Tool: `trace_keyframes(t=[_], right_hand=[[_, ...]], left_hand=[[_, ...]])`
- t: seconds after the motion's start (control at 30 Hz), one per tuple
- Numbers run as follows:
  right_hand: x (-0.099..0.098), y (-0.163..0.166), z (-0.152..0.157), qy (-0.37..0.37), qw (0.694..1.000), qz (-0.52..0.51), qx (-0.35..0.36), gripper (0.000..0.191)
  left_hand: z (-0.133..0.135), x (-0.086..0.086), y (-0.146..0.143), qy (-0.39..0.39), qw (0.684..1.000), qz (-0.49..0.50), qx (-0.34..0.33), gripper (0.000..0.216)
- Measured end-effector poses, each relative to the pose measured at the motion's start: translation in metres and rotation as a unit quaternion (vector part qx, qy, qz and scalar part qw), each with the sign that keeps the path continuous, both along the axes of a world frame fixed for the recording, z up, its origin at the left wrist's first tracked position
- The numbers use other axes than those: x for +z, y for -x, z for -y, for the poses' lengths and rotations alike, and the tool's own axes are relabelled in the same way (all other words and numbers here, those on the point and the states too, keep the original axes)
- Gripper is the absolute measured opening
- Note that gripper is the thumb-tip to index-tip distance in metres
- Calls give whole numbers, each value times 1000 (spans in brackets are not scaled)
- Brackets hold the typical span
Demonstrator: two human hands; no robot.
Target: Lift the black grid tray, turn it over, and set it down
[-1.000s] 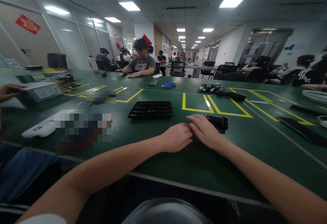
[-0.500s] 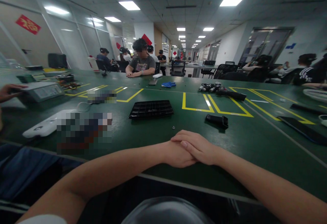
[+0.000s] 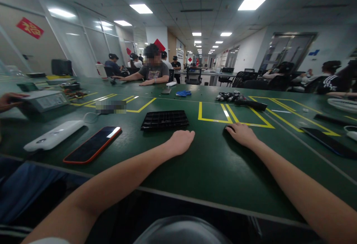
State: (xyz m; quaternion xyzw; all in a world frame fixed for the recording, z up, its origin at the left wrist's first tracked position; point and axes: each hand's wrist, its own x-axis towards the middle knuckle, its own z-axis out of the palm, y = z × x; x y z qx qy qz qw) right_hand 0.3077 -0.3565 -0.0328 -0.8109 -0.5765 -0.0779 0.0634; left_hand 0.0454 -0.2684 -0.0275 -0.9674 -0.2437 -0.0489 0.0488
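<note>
My right hand [image 3: 242, 134] is on the small black plastic part [image 3: 228, 127], fingers curled over it and covering most of it. My left hand [image 3: 182, 142] rests low over the table with its fingers drawn together; the small metallic piece that lay there is now hidden, so what the fingertips hold cannot be made out. Just beyond the left hand lies a black ribbed plastic panel [image 3: 164, 119], flat on the green table and apart from the fingers.
To the left lie a phone in an orange case [image 3: 93, 145] and a white power strip [image 3: 54, 135]. Further off are blue gloves [image 3: 183, 93] and a bundle of black parts [image 3: 230, 96]. Another person's hand [image 3: 11, 101] touches a grey box [image 3: 41, 100]. A co-worker [image 3: 153, 67] sits opposite.
My hands, clasped together before, have separated. The left reached forward to the small metallic piece, the right forward and right onto the black part. The person opposite has stretched an arm out sideways.
</note>
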Motion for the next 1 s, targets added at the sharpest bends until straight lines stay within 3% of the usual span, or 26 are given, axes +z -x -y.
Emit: trace_keyframes(t=[0.07, 0.13, 0.2, 0.27, 0.3, 0.37, 0.53, 0.63, 0.7, 1.0], right_hand=[[-4, 0, -1, 14, 1000, -9, 0, 49], [-4, 1, -2, 13, 1000, -7, 2, 48], [-4, 2, -2, 15, 1000, -7, 3, 48], [-3, 2, -2, 17, 1000, -10, 6, 48], [-3, 2, -2, 17, 1000, -12, 6, 48], [-3, 2, -2, 14, 1000, -13, 6, 48], [-3, 2, -2, 12, 1000, -18, 6, 49], [-3, 2, -2, 12, 1000, -18, 8, 49], [-3, 1, -2, 12, 1000, -18, 9, 49], [-1, -8, 0, 26, 998, -49, 7, 60]], left_hand=[[-5, 2, 0, 28, 999, 35, -22, 20], [-13, 11, 2, 108, 989, 105, -9, 20], [-27, 24, 5, 234, 948, 206, 57, 21], [-45, 39, 12, 333, 881, 299, 150, 22], [-54, 45, 16, 352, 856, 328, 188, 22], [-72, 52, 27, 342, 842, 344, 235, 23], [-94, 42, 43, 234, 875, 283, 315, 30], [-92, 30, 40, 87, 926, 129, 345, 55], [-89, 27, 35, 33, 941, 26, 337, 67], [-99, 34, 47, 38, 949, -57, 309, 64]])
